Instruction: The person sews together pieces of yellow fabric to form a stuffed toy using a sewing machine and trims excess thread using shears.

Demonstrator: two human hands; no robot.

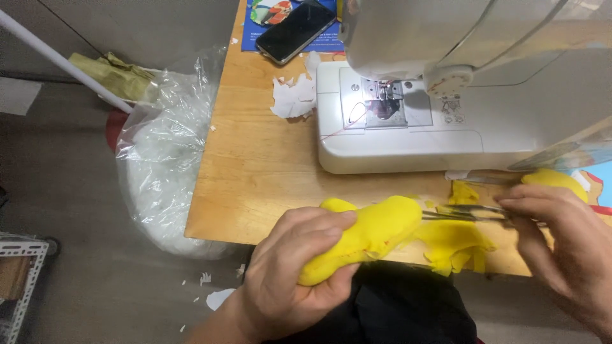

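Even indoor light, soft glare on the white sewing machine [408, 137], dim floor at left, slight motion blur, wide-angle bending at edges

Soft, matt yellow cloth [370, 237] bulges in the left hand [299, 274], its cut edge ragged beside thin metal scissors [465, 214] in the right hand [564, 245]. Above both hands, a glossy white plastic sewing machine [408, 137] stands on a smooth, pale wood table [255, 172]. Crinkly clear plastic bag [166, 140] shines left of the left hand.
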